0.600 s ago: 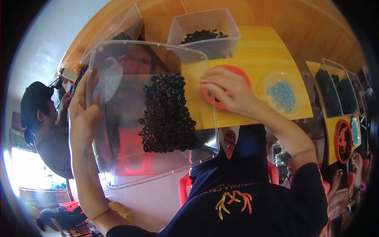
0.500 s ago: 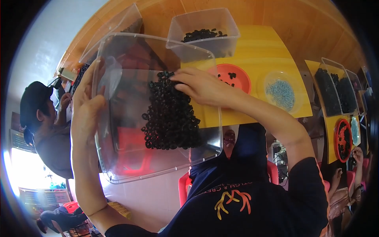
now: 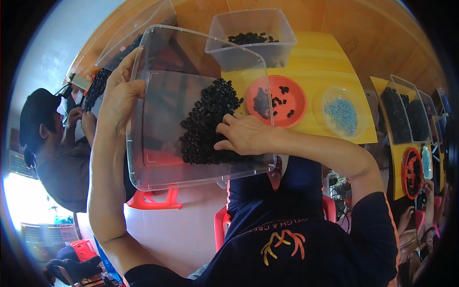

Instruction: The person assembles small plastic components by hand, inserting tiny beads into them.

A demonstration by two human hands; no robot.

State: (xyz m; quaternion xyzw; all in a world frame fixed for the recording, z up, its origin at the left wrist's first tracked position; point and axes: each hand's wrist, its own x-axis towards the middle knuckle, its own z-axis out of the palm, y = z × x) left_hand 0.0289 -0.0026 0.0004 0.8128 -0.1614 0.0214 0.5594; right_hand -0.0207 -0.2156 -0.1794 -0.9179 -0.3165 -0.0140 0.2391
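Note:
My left hand (image 3: pixel 123 91) is closed on the left side of a clear plastic tub (image 3: pixel 165 103), which is held up and tilted above the near edge of the table. Inside the tub lies a heap of small black ring-like pieces (image 3: pixel 208 112). My right hand (image 3: pixel 248 136) reaches in over the tub's right side and rests on the heap, its fingers apart and slightly bent. Its fingertips touch the pieces, and none is plainly gripped. Partly behind the tub's right corner, a round red dish (image 3: pixel 297 91) holds some of the same black pieces.
On the yellow board (image 3: pixel 306 57) stand another clear tub (image 3: pixel 287 40) with black pieces and a clear dish (image 3: pixel 330 97) of pale blue beads. A person (image 3: pixel 62 153) in a dark cap works at the left. A neighbouring yellow table (image 3: pixel 398 179) holds similar containers at the right.
The tub has moved slightly right and up. My right hand has gone from the heap's top down to its lower right, and the heap has shifted and spread.

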